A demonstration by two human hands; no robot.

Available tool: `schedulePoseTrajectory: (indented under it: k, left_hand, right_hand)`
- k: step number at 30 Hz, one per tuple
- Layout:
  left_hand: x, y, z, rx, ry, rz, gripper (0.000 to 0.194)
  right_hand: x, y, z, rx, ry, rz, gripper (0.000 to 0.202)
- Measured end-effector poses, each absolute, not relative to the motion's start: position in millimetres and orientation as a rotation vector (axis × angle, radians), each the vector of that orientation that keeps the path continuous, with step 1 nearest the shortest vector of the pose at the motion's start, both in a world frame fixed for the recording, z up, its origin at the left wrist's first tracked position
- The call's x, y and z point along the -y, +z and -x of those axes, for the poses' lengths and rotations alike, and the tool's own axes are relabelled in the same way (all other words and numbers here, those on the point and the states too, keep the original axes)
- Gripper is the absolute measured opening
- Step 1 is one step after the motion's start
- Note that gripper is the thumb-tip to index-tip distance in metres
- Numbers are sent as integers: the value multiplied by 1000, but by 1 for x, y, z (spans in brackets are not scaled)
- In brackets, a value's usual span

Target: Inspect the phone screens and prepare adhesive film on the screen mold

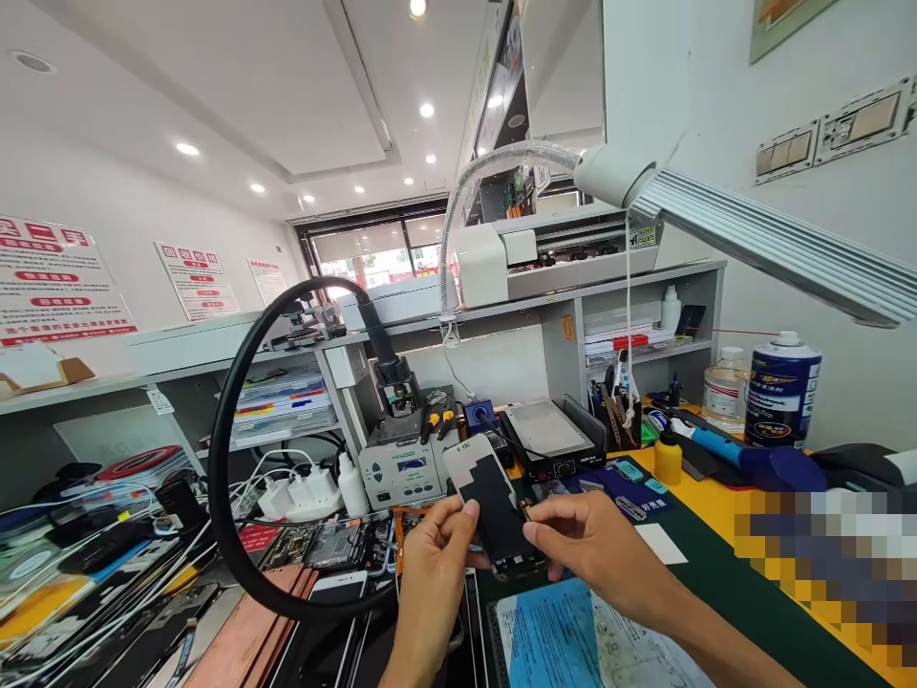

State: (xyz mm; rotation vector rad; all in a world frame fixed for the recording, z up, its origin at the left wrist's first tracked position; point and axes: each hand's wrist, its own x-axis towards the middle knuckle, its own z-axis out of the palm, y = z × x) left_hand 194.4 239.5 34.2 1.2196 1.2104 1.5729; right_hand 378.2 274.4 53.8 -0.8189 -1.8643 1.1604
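Phone display panel (494, 511), one, inner side showing: largely black, pale at the far end, small metal parts at the near end; held tilted between both hands above the near part of the workbench, its far end toward a hot-air rework station (405, 475). Left hand (434, 564): closed on the panel's left edge, thumb on the upper surface, other fingers bent and partly hidden. Right hand (594, 535): closed at the panel's right edge, thumb and forefinger nearly together; whether a small part is also caught between them cannot be told. Below and toward the viewer, a blue-and-white printed sheet (551, 635) on a dark green mat (745, 592); near the right wrist, a blank white card (663, 545). Left of the left hand, a white-framed phone screen (333, 612) and copper-coloured plates (250, 640), with a black hose (223, 430) looping above them. Behind the panel, a flat-topped heating plate (551, 430). Further right, a small yellow bottle (668, 461), and a blue-and-white spray can (780, 392) beside a clear bottle (725, 392). Overhead, a ribbed lamp (774, 239) on a flexible neck.
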Motion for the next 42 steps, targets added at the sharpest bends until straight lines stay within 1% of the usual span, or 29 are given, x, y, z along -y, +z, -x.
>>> schedulePoseTrajectory:
  k: [4, 8, 11, 16, 18, 23, 31, 34, 38, 42]
  left_hand:
    - [-244, 28, -201, -1251, 1676, -1171, 45]
    - [-238, 33, -203, -1093, 1631, -1181, 43]
    - [-233, 39, -201, -946, 1590, -1205, 41]
    - [-233, 38, -197, -817, 1624, -1210, 50]
    - [-233, 35, -196, -765, 1638, -1195, 51]
    - [-227, 30, -189, -625, 1618, -1138, 56]
    - [-223, 33, -183, -544, 1539, -1124, 69]
    - [-225, 36, -186, -540, 1534, -1137, 69]
    - [-229, 37, -188, -556, 1545, -1162, 63]
    - [-233, 35, -187, -598, 1556, -1171, 62]
  right_hand:
    - [-268, 48, -373, 1960, 771, 774, 24]
    - [-265, 41, -369, 2039, 479, 645, 25]
    - [-266, 36, -368, 2072, 318, 584, 26]
    - [-266, 36, -371, 2084, 129, 519, 25]
    - [-263, 39, -373, 2070, 97, 467, 23]
    - [-255, 41, -377, 1978, 174, 408, 25]
    - [-257, 21, -372, 1918, 221, 452, 36]
    - [-253, 24, -373, 1961, 412, 599, 39]
    - [-244, 39, -376, 1925, 758, 832, 40]
    - [-245, 50, -377, 1904, 934, 871, 41]
